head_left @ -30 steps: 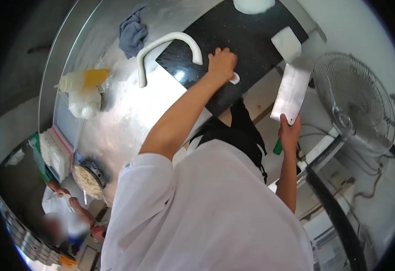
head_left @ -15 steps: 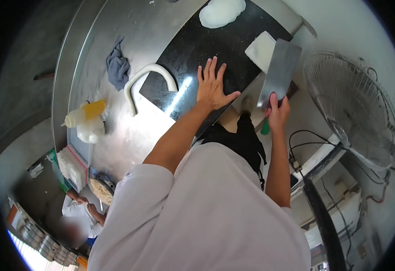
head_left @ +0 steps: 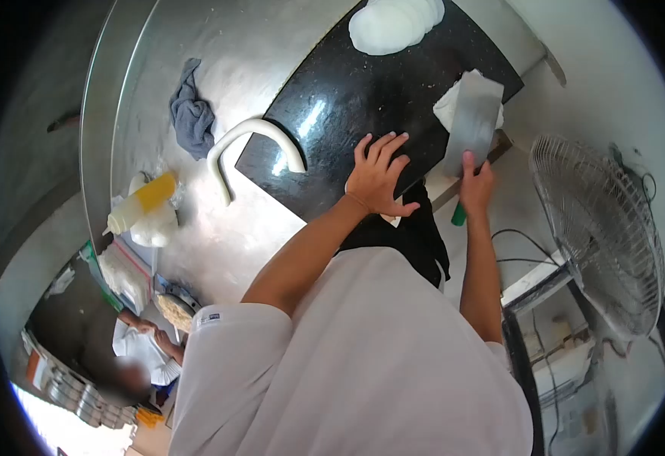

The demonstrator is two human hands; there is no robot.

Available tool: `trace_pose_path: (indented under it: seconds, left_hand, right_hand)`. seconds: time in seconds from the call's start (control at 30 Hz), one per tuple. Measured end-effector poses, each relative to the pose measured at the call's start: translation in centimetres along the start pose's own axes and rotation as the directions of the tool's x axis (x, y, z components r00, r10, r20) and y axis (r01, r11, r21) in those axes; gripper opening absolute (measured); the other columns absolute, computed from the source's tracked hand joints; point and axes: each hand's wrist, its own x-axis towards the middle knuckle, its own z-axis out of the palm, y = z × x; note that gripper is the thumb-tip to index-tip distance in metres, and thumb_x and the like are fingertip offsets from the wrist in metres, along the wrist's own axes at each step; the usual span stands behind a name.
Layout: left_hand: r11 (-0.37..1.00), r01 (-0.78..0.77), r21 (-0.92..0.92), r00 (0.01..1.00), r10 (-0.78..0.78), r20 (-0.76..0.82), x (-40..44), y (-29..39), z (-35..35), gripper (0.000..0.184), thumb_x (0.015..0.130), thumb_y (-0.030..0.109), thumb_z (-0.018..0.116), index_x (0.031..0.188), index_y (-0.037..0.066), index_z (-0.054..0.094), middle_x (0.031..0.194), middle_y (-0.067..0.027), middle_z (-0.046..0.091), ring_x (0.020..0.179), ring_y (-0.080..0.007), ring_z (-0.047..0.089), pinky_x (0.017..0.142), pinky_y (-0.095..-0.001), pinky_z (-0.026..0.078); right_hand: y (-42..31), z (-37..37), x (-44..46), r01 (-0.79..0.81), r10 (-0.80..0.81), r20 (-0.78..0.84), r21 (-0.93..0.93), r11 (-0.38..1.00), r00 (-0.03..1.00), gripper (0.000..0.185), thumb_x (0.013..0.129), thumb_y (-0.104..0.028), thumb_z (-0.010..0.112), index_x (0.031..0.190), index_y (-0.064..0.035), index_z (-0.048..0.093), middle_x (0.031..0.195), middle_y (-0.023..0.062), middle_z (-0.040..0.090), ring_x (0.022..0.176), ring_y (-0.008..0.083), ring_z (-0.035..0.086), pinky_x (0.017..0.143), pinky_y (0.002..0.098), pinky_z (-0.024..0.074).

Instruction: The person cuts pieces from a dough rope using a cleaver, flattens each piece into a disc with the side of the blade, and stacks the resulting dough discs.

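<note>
**White tee and black bottoms, super plain fit**

So the top is just a loose white shirt [head_left: 385,357], short-sleeved and kinda creased. There's a tiny dark tag [head_left: 210,318] on the shirt's left sleeve, right by the hem, too small to read. Black bottoms [head_left: 417,254] show past the shirt's lower edge. Left hand [head_left: 378,175] and right hand [head_left: 477,186] are both bare.

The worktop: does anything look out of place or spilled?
Nothing looks plainly wrong. Slightly odd: the dough strip lies hooked across the edge of the black board, partly on the metal table. The cloth is crumpled on the metal. I see no clear spill.
</note>
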Motion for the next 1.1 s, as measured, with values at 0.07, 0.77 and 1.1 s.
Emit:
trace_pose_path:
  seconds: [0.07, 0.77, 1.1]
  left_hand:
    - [0.999, -0.032, -0.011, 0.999, 0.032, 0.002, 0.6, -0.1, -0.3, 0.077, 0.059, 0.059, 0.08, 0.114, 0.009, 0.063, 0.149, -0.0132, 0.049, 0.141, -0.0345, 0.041, 0.116, -0.0624, 0.023]
    - [0.982, -0.061, -0.181, 0.943, -0.002, -0.332, 2.1, -1.7, -4.3, 0.079, 0.09, 0.043, 0.071, 0.15, 0.002, 0.04, 0.155, -0.0259, 0.036, 0.139, -0.0443, 0.042, 0.117, -0.0583, 0.03]
    - [0.915, -0.074, 0.397, 0.967, -0.031, 0.252, 1.3, -2.1, -2.0, 0.112, 0.071, 0.076, 0.072, 0.163, 0.029, 0.029, 0.171, -0.0147, 0.018, 0.157, -0.0428, 0.012, 0.111, -0.0831, 0.01]
  right_hand:
    - [-1.6, -0.4, -3.0, 0.039, -0.042, -0.026, -0.105, 0.994, 0.999, 0.052, 0.097, -0.05, 0.069, 0.095, 0.0019, 0.065, 0.073, 0.008, 0.065, 0.062, 0.0176, 0.061, 0.062, 0.033, 0.0496]
    - [-3.6, 1.1, -20.7, -0.047, 0.029, 0.37, 0.038, 0.998, 0.929, 0.051, 0.08, -0.043, 0.086, 0.096, 0.0013, 0.068, 0.084, 0.0145, 0.073, 0.075, 0.0273, 0.068, 0.073, 0.0382, 0.0535]
    - [-5.9, 1.9, -13.4, 0.317, -0.135, 0.522, -0.277, 0.907, 0.842, 0.076, 0.061, -0.041, 0.095, 0.113, -0.0001, 0.058, 0.094, 0.0262, 0.071, 0.093, 0.0451, 0.07, 0.083, 0.0498, 0.0549]
